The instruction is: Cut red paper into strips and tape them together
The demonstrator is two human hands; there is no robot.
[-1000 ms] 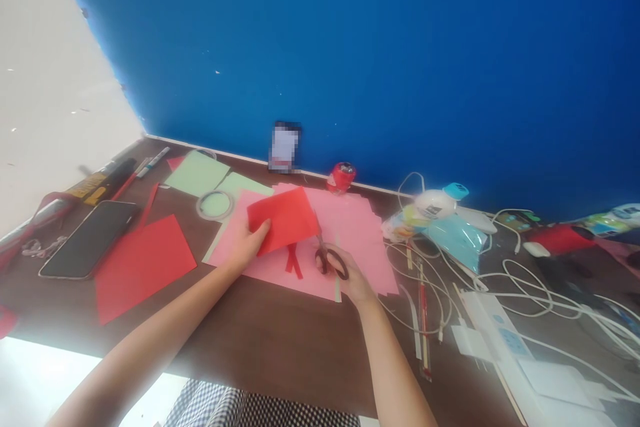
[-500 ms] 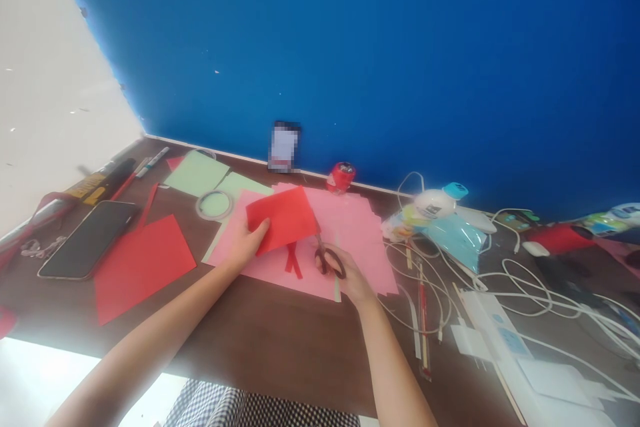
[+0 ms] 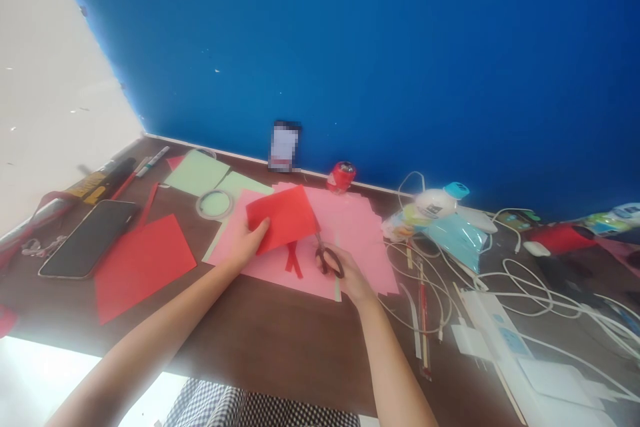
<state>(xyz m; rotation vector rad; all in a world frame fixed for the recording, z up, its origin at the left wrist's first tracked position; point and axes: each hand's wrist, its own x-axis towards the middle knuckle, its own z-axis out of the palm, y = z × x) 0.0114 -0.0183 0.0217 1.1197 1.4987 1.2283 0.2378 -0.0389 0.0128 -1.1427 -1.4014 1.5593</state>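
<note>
Clearly, the left hand (image 3: 250,240) pinches a flat red paper sheet (image 3: 283,219) while the right hand (image 3: 354,277) grips dark-handled metal scissors (image 3: 324,262).
Right of the right hand's grip lies a white plastic bottle with a blue cap (image 3: 436,204), contents hidden, beside a shiny pale-blue plastic packet (image 3: 457,240); beyond both hands sits a small rounded red object (image 3: 341,177) with a dark top. The held sheet reaches rightward from the left thumb, its right edge meeting the blades, above stacked pink paper (image 3: 353,227) and two crossed red strips (image 3: 294,261). Compared with a second ago, the scissor loops stand slightly closer together; the sheet has barely moved.
</note>
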